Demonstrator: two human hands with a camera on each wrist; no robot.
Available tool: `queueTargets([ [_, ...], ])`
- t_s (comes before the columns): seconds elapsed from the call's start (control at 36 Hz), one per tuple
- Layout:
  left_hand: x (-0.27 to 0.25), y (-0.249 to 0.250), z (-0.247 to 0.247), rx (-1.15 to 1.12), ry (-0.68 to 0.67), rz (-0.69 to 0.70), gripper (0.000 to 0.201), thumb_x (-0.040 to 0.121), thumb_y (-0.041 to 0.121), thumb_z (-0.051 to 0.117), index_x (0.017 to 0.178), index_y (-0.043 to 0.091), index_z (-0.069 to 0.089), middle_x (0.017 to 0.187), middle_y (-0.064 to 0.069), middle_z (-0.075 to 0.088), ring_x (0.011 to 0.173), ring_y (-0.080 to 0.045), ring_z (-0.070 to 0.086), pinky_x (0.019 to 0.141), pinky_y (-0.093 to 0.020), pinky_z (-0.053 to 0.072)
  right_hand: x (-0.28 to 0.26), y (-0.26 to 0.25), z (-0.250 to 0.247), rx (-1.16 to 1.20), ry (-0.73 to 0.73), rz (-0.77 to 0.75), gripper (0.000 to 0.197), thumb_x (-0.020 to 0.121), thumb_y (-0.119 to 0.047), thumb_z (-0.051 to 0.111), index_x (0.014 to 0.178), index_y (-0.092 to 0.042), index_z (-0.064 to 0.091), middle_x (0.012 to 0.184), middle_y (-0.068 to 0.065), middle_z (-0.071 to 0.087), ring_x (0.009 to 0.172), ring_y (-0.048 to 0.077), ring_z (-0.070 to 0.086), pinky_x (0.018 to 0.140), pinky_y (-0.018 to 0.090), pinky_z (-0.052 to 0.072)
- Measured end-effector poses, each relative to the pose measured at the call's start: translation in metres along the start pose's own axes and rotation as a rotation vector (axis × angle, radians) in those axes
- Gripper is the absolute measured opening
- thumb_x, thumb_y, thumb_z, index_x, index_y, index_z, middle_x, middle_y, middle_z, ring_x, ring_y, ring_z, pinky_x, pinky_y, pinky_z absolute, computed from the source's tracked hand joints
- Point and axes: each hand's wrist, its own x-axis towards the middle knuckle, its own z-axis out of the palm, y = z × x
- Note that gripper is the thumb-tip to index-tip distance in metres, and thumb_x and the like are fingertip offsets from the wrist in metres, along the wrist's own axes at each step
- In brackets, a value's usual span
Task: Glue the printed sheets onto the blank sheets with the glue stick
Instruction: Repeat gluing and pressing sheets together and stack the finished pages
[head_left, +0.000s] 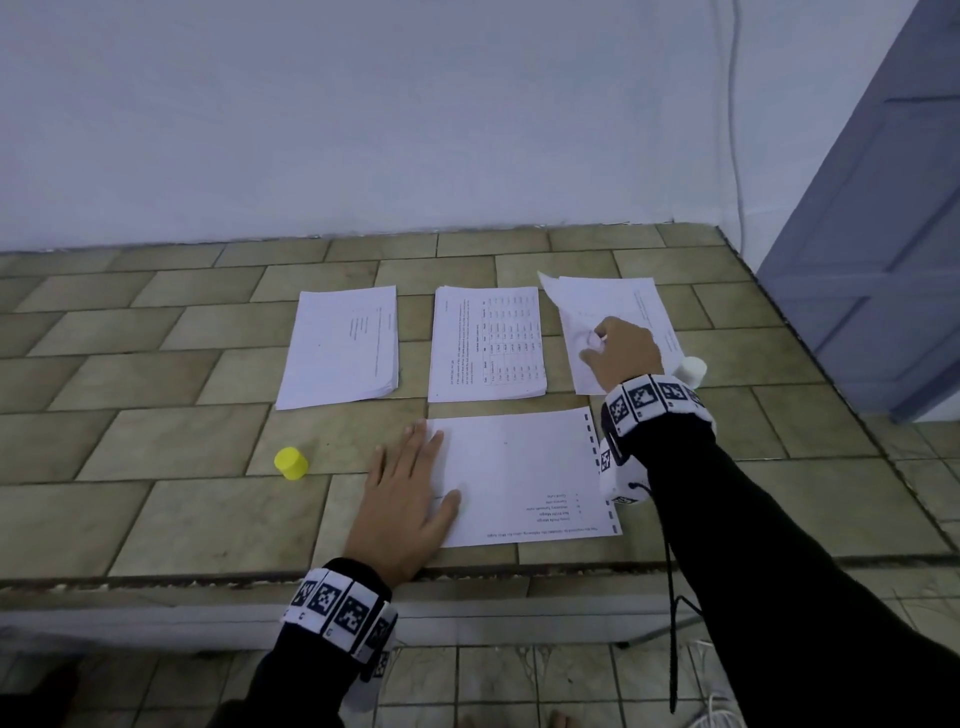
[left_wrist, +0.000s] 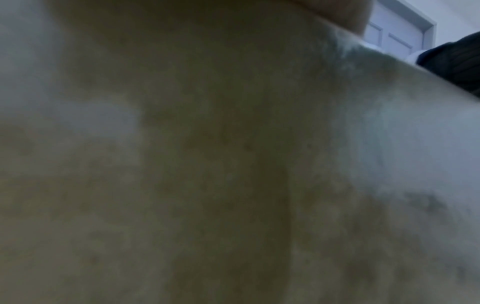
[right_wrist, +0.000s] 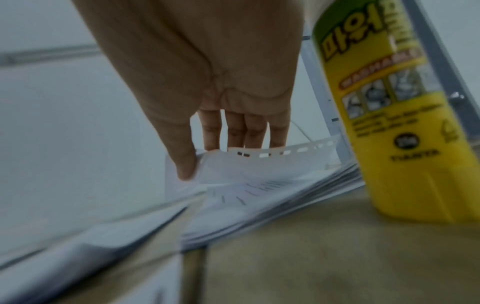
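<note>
Beside the upright yellow glue stick (right_wrist: 397, 115), the right hand (head_left: 621, 353) pinches 1 punched white sheet (right_wrist: 259, 166) while the flat left hand (head_left: 410, 499) pins another sheet (head_left: 524, 473); a hasty pull could drag extras.

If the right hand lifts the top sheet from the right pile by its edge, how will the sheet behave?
The top sheet is thin and already bends where the right hand pinches it, so it will probably hang floppy. It looks light, so it may flutter. Its punched edge may tear if pulled hard.
</note>
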Motion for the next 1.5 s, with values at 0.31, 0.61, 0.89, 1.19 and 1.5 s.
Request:
queueTargets([
  [0.31,0.001,-0.004,-0.005,-0.572,0.25,-0.095,0.056,0.097,0.053,0.032,0.145,0.026,0.042,0.155,0.002,0.037,0.144,-0.011,0.031,0.118,-0.04,0.028,-0.073,-0.013,-0.027,0.249,-0.214,-0.407,0.035,0.08,-0.026,0.075,0.115,-0.025,0.065,0.135,0.001,0.048,0.129,0.018,0.035,0.1,0.026,0.025],
  [0.61,0.017,0.018,-0.047,-1.09,0.179,-0.414,0.021,0.101,0.043,0.044,0.115,0.031,0.054,0.117,0.003,0.069,0.098,-0.013,0.067,0.084,-0.034,0.057,-0.118,0.024,-0.012,0.119,-0.312,-0.56,0.03,0.082,-0.025,0.076,0.109,-0.035,0.069,0.159,-0.005,0.015,0.149,0.021,-0.001,0.113,0.027,0.002],
  [0.89,0.007,0.017,-0.049,-1.126,0.013,-0.361,0.038,0.099,-0.004,0.048,0.127,0.019,0.058,0.118,0.0,0.071,0.11,-0.017,0.066,0.094,-0.032,0.054,-0.122,0.045,-0.016,0.309,-0.344,-0.456,0.045,0.081,-0.014,0.076,0.118,-0.033,0.062,0.156,-0.01,0.006,0.147,0.005,0.003,0.114,0.028,0.019],
  [1.19,0.009,0.016,-0.039,-1.072,-0.032,-0.379,0.036,0.097,-0.001,0.054,0.116,0.027,0.065,0.113,0.006,0.072,0.1,-0.011,0.068,0.078,-0.021,0.056,-0.12,0.045,-0.021,0.376,-0.345,-0.187,0.032,0.076,-0.008,0.078,0.104,-0.02,0.068,0.094,0.012,0.066,0.077,0.025,0.065,0.073,0.032,0.055],
  [1.5,0.01,0.016,-0.033,-0.44,0.012,-0.165,0.035,0.092,0.003,0.062,0.108,0.034,0.062,0.103,0.016,0.063,0.089,0.006,0.058,0.081,-0.013,0.046,-0.122,0.041,-0.012,0.079,-0.408,-0.175,0.033,0.084,-0.012,0.071,0.115,-0.015,0.06,0.109,0.004,0.058,0.093,0.015,0.055,0.062,0.011,0.037],
])
